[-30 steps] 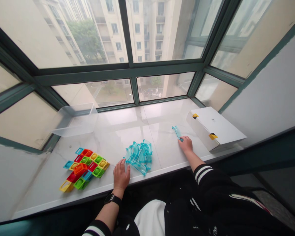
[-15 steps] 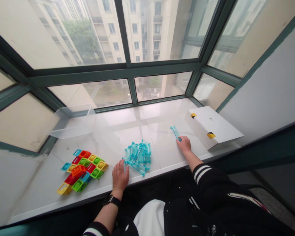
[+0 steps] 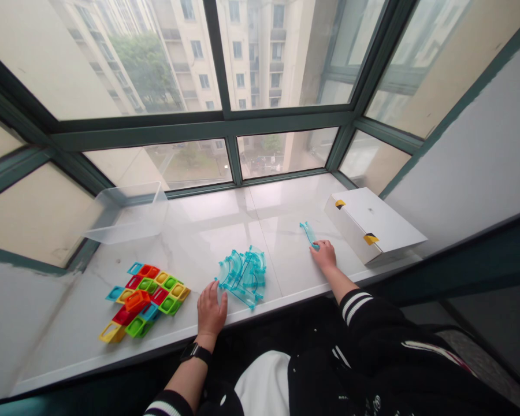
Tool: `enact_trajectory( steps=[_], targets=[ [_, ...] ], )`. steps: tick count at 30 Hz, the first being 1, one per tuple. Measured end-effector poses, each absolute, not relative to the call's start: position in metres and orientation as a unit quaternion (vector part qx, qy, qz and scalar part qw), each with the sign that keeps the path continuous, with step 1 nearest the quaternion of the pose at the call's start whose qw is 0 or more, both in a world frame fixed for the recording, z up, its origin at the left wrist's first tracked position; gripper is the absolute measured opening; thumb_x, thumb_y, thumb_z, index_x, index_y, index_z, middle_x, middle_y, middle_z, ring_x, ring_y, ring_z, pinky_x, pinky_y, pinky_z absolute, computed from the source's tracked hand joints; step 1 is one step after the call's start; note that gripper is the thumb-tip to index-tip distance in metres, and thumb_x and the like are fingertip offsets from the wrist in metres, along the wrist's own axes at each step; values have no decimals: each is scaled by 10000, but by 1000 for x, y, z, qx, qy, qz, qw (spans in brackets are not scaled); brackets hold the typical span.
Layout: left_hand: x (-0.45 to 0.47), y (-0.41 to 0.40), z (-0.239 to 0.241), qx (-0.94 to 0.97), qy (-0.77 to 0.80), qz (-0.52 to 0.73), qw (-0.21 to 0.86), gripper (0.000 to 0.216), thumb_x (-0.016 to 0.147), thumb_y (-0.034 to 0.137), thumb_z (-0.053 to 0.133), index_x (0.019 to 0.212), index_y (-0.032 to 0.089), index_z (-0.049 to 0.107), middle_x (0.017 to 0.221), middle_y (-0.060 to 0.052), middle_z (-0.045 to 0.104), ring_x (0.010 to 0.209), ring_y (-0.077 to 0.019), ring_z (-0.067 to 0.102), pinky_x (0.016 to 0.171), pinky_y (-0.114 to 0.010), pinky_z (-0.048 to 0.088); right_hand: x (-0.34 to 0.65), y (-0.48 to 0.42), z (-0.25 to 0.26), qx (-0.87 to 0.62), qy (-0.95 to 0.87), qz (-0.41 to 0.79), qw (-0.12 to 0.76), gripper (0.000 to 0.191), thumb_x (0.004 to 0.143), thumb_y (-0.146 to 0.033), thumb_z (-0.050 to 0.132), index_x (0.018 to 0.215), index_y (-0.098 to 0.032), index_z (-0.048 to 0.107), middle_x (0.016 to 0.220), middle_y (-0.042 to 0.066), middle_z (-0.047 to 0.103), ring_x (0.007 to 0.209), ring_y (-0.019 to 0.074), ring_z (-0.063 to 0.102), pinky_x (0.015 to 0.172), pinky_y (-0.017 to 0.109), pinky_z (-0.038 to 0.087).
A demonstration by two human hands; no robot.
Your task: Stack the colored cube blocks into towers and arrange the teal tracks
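Track piece (image 3: 307,232) juts forward from right grip (image 3: 325,255), near end pinched; left grip (image 3: 211,308) slack beside blue pile (image 3: 245,273).

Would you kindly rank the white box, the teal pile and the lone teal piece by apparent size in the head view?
Largest to smallest:
1. White box
2. Teal pile
3. Lone teal piece

Glossy, translucent plastic track pieces (image 3: 246,276)

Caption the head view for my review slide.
Right hand on a lone blue piece, left hand beside a translucent blue pile, multicoloured blocks farther left.
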State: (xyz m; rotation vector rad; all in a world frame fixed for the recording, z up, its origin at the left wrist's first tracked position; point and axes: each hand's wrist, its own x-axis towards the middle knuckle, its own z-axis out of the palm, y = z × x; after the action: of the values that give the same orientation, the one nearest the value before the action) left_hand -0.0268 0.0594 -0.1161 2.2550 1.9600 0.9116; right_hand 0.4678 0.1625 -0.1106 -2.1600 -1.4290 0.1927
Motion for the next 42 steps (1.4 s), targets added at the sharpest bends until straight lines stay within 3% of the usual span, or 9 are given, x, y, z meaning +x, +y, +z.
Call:
enact_trajectory(
  steps=[14,21,26,28,32,37,42],
  targets=[
    [-25,59,-113,722,628,290,8,479,1051,408,445,1452,164,543,1425,-190,621,1327,-345,566,1134,-525,435,464,154,-105,-793,-533,81,284,322,852,-313,695,1146,-207,774,1209,131,634,1133,284,623,1053,385,493],
    [-26,59,-115,726,623,293,3,482,1054,407,450,1462,163,527,1430,-195,617,1335,-348,562,1128,-530,442,453,143,-85,-789,-501,26,355,446,874,-367,654,1275,-175,682,1450,212,504,1325,356,522,1104,505,469],
    [-26,57,-114,726,620,298,6,481,1057,410,446,1458,159,528,1437,-200,614,1344,-350,563,1126,-526,449,419,138,-46,-703,-548,126,436,384,943,-384,555,1249,-187,676,1192,154,676,1023,262,669,899,405,588],
    [-25,56,-113,725,621,298,7,479,1058,412,442,1455,160,533,1431,-198,619,1341,-351,567,1122,-523,453,399,136,-32,-660,-591,196,420,337,955,-390,555,1200,-212,702,1082,106,715,886,224,682,841,379,595],
    [-25,57,-112,721,624,301,10,475,1056,405,447,1455,161,531,1435,-198,617,1337,-350,568,1129,-525,448,354,129,-19,-564,-690,302,339,360,955,-369,629,1295,-272,691,1094,58,721,813,173,684,831,351,590],
    [-25,58,-112,723,619,307,16,485,1058,411,453,1465,156,519,1448,-201,604,1353,-345,553,1150,-529,432,315,125,-25,-515,-758,316,244,453,926,-311,740,1373,-344,674,1139,33,702,824,157,700,883,353,571],
    [-24,57,-109,718,617,321,21,484,1055,417,446,1472,180,508,1455,-187,595,1359,-336,549,1159,-531,429,300,126,-31,-524,-764,301,226,298,925,-234,742,1211,-318,754,1140,33,708,869,169,722,872,342,567]
  ],
)
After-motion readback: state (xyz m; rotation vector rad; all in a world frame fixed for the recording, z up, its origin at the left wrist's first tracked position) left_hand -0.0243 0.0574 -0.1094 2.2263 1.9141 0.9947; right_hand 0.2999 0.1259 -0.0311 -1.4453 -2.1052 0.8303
